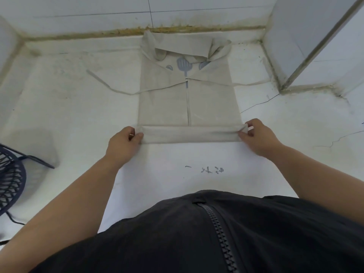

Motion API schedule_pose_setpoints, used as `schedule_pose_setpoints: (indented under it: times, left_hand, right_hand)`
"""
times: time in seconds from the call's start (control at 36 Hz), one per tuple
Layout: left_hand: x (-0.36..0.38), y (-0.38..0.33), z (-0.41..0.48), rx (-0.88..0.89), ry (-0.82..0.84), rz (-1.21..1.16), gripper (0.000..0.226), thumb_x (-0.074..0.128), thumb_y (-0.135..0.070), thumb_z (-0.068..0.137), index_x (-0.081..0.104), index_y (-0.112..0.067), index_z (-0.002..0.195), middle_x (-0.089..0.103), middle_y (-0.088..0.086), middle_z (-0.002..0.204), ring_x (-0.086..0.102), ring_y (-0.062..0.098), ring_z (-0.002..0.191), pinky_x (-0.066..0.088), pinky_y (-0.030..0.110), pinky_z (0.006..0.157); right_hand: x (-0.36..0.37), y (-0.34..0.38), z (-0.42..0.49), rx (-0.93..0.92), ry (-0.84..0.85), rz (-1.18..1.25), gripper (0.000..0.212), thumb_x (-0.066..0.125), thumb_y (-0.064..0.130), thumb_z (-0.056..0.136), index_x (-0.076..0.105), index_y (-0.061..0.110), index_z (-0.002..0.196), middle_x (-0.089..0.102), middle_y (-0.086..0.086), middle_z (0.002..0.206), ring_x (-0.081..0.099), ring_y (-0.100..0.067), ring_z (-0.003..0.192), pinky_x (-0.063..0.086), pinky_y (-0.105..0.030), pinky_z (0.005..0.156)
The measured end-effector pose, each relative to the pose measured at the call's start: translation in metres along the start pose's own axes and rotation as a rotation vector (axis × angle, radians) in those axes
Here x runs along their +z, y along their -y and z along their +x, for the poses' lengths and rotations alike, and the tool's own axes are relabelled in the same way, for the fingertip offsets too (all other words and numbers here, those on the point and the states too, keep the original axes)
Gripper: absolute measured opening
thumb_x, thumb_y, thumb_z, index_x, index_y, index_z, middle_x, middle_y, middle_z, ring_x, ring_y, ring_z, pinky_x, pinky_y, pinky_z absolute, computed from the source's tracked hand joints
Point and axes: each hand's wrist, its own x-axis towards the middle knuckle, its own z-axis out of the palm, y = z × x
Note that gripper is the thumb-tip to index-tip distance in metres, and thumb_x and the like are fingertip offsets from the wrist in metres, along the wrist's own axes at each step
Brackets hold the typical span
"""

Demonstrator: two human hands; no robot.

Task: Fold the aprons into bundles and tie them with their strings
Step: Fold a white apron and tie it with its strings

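Black zipped jacket nearest. Just past it, left hand and right hand well apart, each pinching one end of the rolled near edge of the beige apron. Apron flat on white floor, strings trailing from both sides. Dark chair left of apron.

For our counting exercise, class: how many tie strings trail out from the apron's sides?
2. The left string lies out to the left of the apron; the right string runs out to its right. Others may be hidden in the folds.
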Motion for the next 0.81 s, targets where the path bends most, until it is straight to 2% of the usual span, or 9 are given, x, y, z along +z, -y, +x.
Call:
schedule_pose_setpoints:
  times: [0.17,0.25,0.33,0.39,0.44,0.56,0.61,0.72,0.81]
  left_hand:
    - [0.011,-0.010,0.001,-0.056,-0.155,0.098,0.023,0.064,-0.027,0.085,0.052,-0.013,0.100,0.053,-0.002,0.092,0.052,0.021,0.084,0.038,0.027,0.072]
    - [0.012,-0.002,0.004,0.252,-0.228,0.235,0.026,0.064,-0.007,0.083,0.060,-0.007,0.109,0.053,0.011,0.108,0.052,0.031,0.096,0.039,0.030,0.080]
    - [0.012,0.005,0.010,0.545,-0.108,0.372,0.028,0.060,0.004,0.082,0.071,-0.007,0.105,0.066,0.013,0.109,0.060,0.037,0.101,0.044,0.035,0.089]
    - [0.006,0.005,0.010,0.546,-0.014,0.380,0.027,0.058,-0.019,0.088,0.070,-0.009,0.111,0.066,0.007,0.116,0.061,0.032,0.107,0.045,0.034,0.094]
    - [0.001,0.003,0.007,0.480,0.075,0.393,0.052,0.058,-0.050,0.085,0.063,-0.015,0.122,0.058,-0.003,0.127,0.054,0.020,0.117,0.039,0.027,0.100]
    - [-0.002,0.001,0.008,0.394,0.144,0.388,0.075,0.077,-0.059,0.065,0.056,-0.024,0.128,0.050,-0.011,0.134,0.044,0.012,0.125,0.031,0.026,0.108]
    - [-0.005,0.000,0.013,0.410,0.136,0.357,0.067,0.068,-0.060,0.064,0.062,-0.024,0.120,0.057,-0.009,0.125,0.049,0.015,0.119,0.038,0.030,0.103]
    - [-0.011,-0.006,0.015,0.351,0.130,0.206,0.010,0.064,-0.022,0.088,0.069,-0.022,0.097,0.067,-0.003,0.086,0.060,0.018,0.080,0.040,0.020,0.066]
    - [-0.012,-0.007,0.020,0.191,0.154,0.013,0.010,0.057,-0.031,0.093,0.063,-0.024,0.087,0.057,0.002,0.071,0.050,0.016,0.064,0.038,0.025,0.058]
  right_hand:
    - [0.002,0.012,0.015,0.126,-0.062,-0.137,0.051,0.062,0.020,0.083,0.040,0.014,0.128,0.052,-0.011,0.106,0.052,-0.028,0.089,0.040,-0.032,0.072]
    - [0.005,0.015,0.012,-0.114,-0.098,-0.478,0.035,0.052,0.015,0.089,0.053,0.018,0.124,0.050,-0.011,0.121,0.050,-0.032,0.106,0.039,-0.037,0.088]
    - [0.006,0.009,0.009,-0.276,0.003,-0.594,0.035,0.046,0.022,0.095,0.056,0.026,0.128,0.042,0.002,0.143,0.039,-0.025,0.127,0.026,-0.033,0.103]
    - [0.003,0.005,0.006,-0.294,0.100,-0.592,0.044,0.050,0.037,0.093,0.046,0.030,0.137,0.033,0.008,0.149,0.033,-0.020,0.134,0.018,-0.032,0.108]
    - [-0.002,0.003,0.004,-0.315,0.159,-0.654,0.057,0.052,0.051,0.089,0.037,0.034,0.141,0.028,0.011,0.151,0.030,-0.019,0.135,0.015,-0.033,0.109]
    - [-0.001,0.003,0.009,-0.398,0.059,-0.739,0.040,0.040,0.045,0.097,0.049,0.029,0.133,0.044,0.009,0.142,0.041,-0.022,0.126,0.023,-0.032,0.103]
    - [0.002,0.003,0.012,-0.441,-0.008,-0.698,0.033,0.037,0.038,0.099,0.058,0.020,0.119,0.058,0.003,0.123,0.049,-0.024,0.115,0.026,-0.032,0.095]
    - [-0.003,0.007,0.014,-0.334,-0.024,-0.448,0.029,0.042,0.036,0.098,0.059,0.013,0.093,0.062,-0.008,0.083,0.056,-0.033,0.087,0.034,-0.034,0.076]
    - [-0.009,0.015,0.014,-0.136,0.076,-0.122,0.028,0.055,0.047,0.089,0.057,0.021,0.099,0.058,-0.001,0.088,0.055,-0.024,0.084,0.045,-0.034,0.073]
